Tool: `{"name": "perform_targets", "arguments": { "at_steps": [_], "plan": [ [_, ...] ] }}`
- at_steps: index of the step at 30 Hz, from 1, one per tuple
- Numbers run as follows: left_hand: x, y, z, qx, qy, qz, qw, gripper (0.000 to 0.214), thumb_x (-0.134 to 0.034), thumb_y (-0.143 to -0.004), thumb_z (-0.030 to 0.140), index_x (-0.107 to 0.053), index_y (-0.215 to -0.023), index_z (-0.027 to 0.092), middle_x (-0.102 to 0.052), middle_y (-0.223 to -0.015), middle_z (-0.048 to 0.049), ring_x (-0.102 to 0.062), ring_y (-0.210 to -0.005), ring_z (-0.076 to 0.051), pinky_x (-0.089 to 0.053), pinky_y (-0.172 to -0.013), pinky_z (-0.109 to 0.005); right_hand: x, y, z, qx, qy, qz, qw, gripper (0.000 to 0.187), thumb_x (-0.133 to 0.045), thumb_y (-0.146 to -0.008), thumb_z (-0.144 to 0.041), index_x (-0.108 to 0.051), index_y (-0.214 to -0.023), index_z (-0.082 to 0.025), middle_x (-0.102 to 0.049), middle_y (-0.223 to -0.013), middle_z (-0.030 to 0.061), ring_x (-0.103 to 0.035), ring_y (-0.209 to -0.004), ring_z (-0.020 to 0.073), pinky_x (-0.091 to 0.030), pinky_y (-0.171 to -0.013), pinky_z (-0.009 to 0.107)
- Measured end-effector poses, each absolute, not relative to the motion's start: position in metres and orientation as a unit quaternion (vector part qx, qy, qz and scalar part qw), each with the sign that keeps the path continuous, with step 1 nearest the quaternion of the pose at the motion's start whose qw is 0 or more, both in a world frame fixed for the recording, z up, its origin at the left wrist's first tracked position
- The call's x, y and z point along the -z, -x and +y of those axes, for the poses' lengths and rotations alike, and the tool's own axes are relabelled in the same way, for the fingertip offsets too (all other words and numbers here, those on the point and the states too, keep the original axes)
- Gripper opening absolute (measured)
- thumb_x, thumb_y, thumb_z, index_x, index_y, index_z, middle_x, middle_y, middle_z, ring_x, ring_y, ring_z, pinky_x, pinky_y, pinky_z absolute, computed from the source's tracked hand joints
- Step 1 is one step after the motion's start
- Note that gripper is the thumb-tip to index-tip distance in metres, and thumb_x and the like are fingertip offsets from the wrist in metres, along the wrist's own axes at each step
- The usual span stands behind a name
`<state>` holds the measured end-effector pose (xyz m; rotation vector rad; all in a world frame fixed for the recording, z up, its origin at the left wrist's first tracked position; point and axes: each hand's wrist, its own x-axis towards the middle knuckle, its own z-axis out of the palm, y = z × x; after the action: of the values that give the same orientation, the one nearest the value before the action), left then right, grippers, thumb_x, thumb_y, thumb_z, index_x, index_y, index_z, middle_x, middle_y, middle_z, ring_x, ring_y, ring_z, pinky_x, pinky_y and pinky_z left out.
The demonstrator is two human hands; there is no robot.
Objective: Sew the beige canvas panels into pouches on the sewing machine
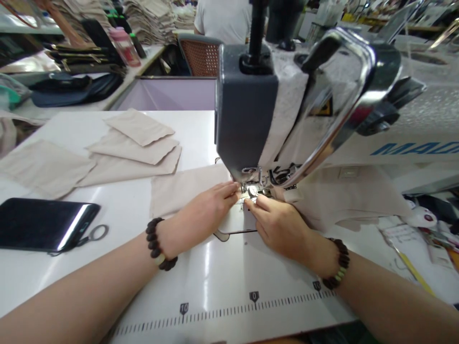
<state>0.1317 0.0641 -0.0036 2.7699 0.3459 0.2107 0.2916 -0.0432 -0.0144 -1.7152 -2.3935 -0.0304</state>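
Note:
My left hand [204, 210] lies with its fingers stretched out on a beige fabric piece [172, 188], fingertips close beside the presser foot [255, 190] of a sewing machine [247, 110]. On the other side, my right hand [281, 224] rests on the metal needle plate [236, 220]. Its index finger reaches toward the foot, and the thumb is apart below it. The fabric under the needle is mostly hidden by my fingers and the machine head. More beige cloth [347, 193] spreads under the machine arm, behind my right hand.
Several beige fabric pieces [136, 148] lie at the left on the white table [201, 286]. Nearer are a black phone [43, 224] and small scissors [96, 233]. A yellow pencil [416, 272] lies right. A person [224, 16] sits behind, past a pink bottle [125, 47].

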Motion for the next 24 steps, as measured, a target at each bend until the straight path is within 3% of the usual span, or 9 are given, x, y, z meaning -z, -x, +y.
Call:
{"name": "perform_targets", "arguments": {
  "at_steps": [5,9,13,18,24],
  "plan": [
    [0.005,-0.131,0.071,-0.082,-0.973,0.129,0.171,0.033,-0.024,-0.094,0.011,-0.054,-0.107,0.014,-0.061,-0.1,-0.0062,-0.059,-0.096,-0.015,-0.05,-0.089,-0.031,0.014,-0.291,-0.043,0.0,0.585,-0.806,0.093,0.034,-0.043,-0.082,-0.006,-0.057,-0.112,-0.003,-0.062,-0.084,0.0113,-0.056,-0.073,0.0187,-0.046,-0.065,0.029],
    [0.002,-0.135,0.073,-0.112,-0.968,0.132,0.18,0.03,-0.027,-0.093,0.01,-0.056,-0.099,0.012,-0.06,-0.092,-0.0068,-0.057,-0.1,-0.016,-0.049,-0.091,-0.029,0.013,-0.29,-0.043,-0.011,0.591,-0.803,0.082,0.033,-0.045,-0.081,-0.007,-0.058,-0.112,-0.005,-0.061,-0.083,0.0101,-0.056,-0.073,0.0193,-0.046,-0.066,0.029],
    [0.001,-0.135,0.072,-0.121,-0.969,0.131,0.172,0.027,-0.03,-0.092,0.009,-0.056,-0.099,0.012,-0.06,-0.098,-0.0073,-0.056,-0.104,-0.016,-0.048,-0.092,-0.029,0.013,-0.29,-0.044,-0.014,0.592,-0.801,0.084,0.037,-0.044,-0.08,-0.006,-0.056,-0.115,-0.004,-0.061,-0.086,0.0112,-0.057,-0.075,0.0204,-0.048,-0.067,0.03],
    [0.006,-0.132,0.071,-0.091,-0.979,0.132,0.128,0.034,-0.026,-0.092,0.006,-0.053,-0.112,0.011,-0.059,-0.111,-0.0089,-0.053,-0.111,-0.016,-0.045,-0.096,-0.031,0.014,-0.29,-0.045,0.001,0.585,-0.803,0.112,0.037,-0.041,-0.08,-0.006,-0.058,-0.113,-0.003,-0.061,-0.088,0.0127,-0.058,-0.075,0.0207,-0.05,-0.067,0.031],
    [0.01,-0.136,0.063,-0.045,-0.983,0.18,-0.005,0.033,-0.036,-0.088,0.004,-0.049,-0.118,0.001,-0.054,-0.121,-0.0193,-0.045,-0.12,-0.024,-0.038,-0.101,-0.037,0.019,-0.294,-0.046,0.026,0.574,-0.805,0.151,0.039,-0.036,-0.079,-0.004,-0.059,-0.112,-0.004,-0.06,-0.084,0.0116,-0.06,-0.07,0.0204,-0.052,-0.061,0.031]
  ]
}}
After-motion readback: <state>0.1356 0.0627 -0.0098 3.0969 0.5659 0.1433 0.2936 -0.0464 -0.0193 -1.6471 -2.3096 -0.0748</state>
